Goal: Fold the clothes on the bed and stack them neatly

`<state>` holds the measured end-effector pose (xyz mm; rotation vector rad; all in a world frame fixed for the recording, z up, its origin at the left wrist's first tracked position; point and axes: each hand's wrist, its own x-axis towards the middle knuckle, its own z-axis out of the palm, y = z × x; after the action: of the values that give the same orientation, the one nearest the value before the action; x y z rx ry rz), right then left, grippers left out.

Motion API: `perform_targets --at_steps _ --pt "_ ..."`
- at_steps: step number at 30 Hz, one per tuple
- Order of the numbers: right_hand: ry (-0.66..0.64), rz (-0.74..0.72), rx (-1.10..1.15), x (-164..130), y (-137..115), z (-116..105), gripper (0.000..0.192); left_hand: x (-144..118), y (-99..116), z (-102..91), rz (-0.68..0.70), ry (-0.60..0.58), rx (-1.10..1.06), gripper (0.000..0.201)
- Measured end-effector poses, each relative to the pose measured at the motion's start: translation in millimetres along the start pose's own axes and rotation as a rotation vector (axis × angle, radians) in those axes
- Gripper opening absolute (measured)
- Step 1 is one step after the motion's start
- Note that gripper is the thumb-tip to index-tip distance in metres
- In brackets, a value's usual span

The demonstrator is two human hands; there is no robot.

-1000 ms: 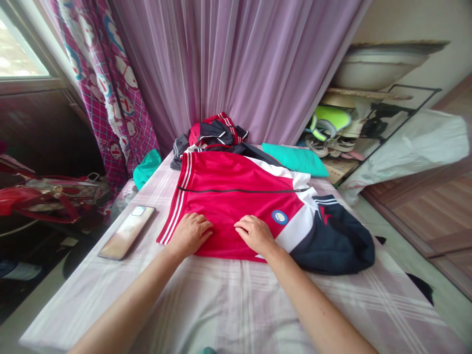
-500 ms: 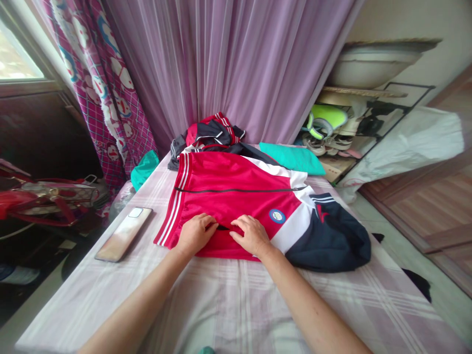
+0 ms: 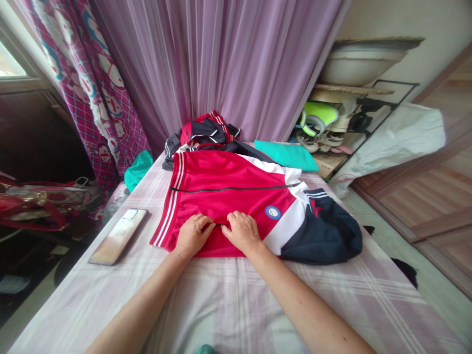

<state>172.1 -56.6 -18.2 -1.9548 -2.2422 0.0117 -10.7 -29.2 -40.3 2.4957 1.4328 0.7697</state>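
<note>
A red, white and navy zip-up track jacket [image 3: 221, 169] lies spread on the table, its collar to the right and its striped hem to the left. One navy sleeve is folded down along its right side. My left hand [image 3: 194, 234] pinches the red front near the hem, thumb and forefinger closed on the cloth at the pocket slit. Close beside it, my right hand [image 3: 241, 231] has its curled fingers on the same slit, gripping the fabric left of the round blue badge [image 3: 273, 212]. The fingertips partly cover the slit.
A phone [image 3: 120, 236] lies on the checked tablecloth [image 3: 228, 305] at left. Behind the jacket are a pile of dark and red clothes [image 3: 206, 132] and a folded teal cloth [image 3: 285, 156]. A shoe rack [image 3: 368, 132] stands right of the table, purple curtains [image 3: 228, 64] behind.
My right hand has shifted slightly left, toward my left hand. The dark gap in the pocket slit has narrowed. The whole view has turned a little.
</note>
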Motion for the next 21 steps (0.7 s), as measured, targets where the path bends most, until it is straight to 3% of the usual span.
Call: perform_targets --at_steps 7,14,21 --pt "-0.025 -0.024 0.017 -3.0 6.0 -0.2 0.022 -3.1 -4.2 3.0 0.027 0.002 -0.024 0.022" --pt "-0.114 -0.059 -0.002 -1.8 9.0 -10.1 0.024 -0.9 -4.5 0.0 0.083 -0.128 0.032 0.018" --pt "-0.029 -0.261 0.166 -11.0 32.8 4.0 0.029 -6.3 -9.5 -4.6 0.115 -0.127 0.006 0.024"
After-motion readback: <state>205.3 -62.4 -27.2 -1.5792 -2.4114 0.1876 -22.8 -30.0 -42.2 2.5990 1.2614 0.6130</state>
